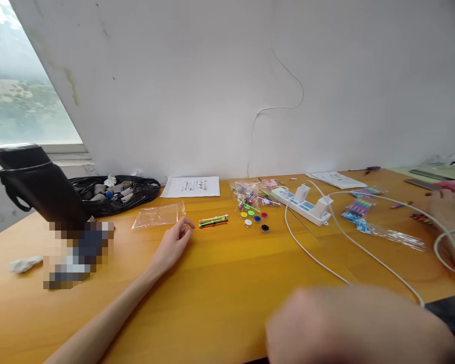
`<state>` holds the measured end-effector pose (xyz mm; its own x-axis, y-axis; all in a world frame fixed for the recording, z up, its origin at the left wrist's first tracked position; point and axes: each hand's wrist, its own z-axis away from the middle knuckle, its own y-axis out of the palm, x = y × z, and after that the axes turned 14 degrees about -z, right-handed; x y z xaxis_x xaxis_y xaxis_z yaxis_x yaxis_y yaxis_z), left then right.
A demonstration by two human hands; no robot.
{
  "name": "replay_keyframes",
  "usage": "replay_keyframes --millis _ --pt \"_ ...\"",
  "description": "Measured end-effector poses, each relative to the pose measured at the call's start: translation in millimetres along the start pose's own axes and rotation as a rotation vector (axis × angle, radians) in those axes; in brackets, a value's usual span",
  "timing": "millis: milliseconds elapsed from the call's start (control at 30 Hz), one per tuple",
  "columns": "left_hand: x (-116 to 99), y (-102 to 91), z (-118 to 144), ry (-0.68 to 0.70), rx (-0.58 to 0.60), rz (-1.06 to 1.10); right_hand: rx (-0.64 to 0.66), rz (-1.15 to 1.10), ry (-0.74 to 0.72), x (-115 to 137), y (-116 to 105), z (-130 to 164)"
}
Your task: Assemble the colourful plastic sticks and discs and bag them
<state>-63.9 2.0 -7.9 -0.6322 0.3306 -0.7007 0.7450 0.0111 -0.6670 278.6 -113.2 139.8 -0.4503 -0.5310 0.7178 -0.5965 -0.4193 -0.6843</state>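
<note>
My left hand point(176, 241) rests on the wooden table, fingers loosely bent with a gap at the thumb and nothing seen between them. Just right of its fingertips lies a small bundle of thin plastic sticks point(213, 221) in white, yellow, green, black and red. Beyond the hand is a flat clear plastic bag point(157, 216). Several small round coloured discs point(257, 219) lie farther right, in front of a clear bag of coloured sticks point(246, 194). My right hand point(349, 323) is large and blurred at the lower right, close to the camera; its fingers cannot be made out.
A black flask point(41, 187) stands left, near crumpled tissue point(26, 264). Behind it a black plastic bag point(144, 194) holds rolls. A white power strip point(303, 206) with chargers trails white cables across the right side. Rainbow-coloured packets point(360, 206) lie near another person's hand point(445, 212).
</note>
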Motion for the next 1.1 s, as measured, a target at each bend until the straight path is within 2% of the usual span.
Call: replay_keyframes --millis 100,200,233,267,333,433,600,800,933,1000,1100 --pt "5.1 -4.1 -3.6 0.018 -0.018 -0.019 -0.086 -0.017 0.033 -24.0 23.2 -60.5" --pt "7.9 -5.3 -4.8 0.017 0.004 -0.049 -0.567 -0.004 0.143 -72.3 21.5 -104.7" --pt "8.3 -5.1 -4.9 0.025 0.015 -0.057 -0.679 0.027 0.168 -89.7 19.5 -111.6" --pt "8.5 -4.7 -4.9 0.033 0.026 -0.062 -0.722 0.078 0.187 -105.6 17.9 -114.4" --pt "8.4 -4.0 -4.9 0.039 0.042 -0.065 -0.686 0.182 0.18 -129.8 17.0 -111.1" --pt "6.9 -3.9 -4.7 0.036 0.045 -0.051 -0.559 0.29 0.153 -145.0 19.5 -98.3" --pt "3.6 -6.5 -3.2 0.025 0.059 -0.071 -0.359 0.318 0.199 -144.7 24.5 -92.1" --pt "3.2 -7.7 -2.5 0.032 0.056 -0.108 -0.272 0.308 0.199 -144.8 29.3 -97.0" --pt "-3.1 -6.8 1.8 0.054 0.077 -0.024 -0.349 0.123 0.04 -130.3 42.6 -104.4" --pt "-9.6 -5.6 5.9 0.078 0.16 0.109 -0.384 -0.045 -0.077 -117.7 57.0 -110.7" --pt "-18.5 -1.4 11.2 0.068 0.317 0.361 -0.339 -0.189 -0.208 -100.9 84.2 -120.8"
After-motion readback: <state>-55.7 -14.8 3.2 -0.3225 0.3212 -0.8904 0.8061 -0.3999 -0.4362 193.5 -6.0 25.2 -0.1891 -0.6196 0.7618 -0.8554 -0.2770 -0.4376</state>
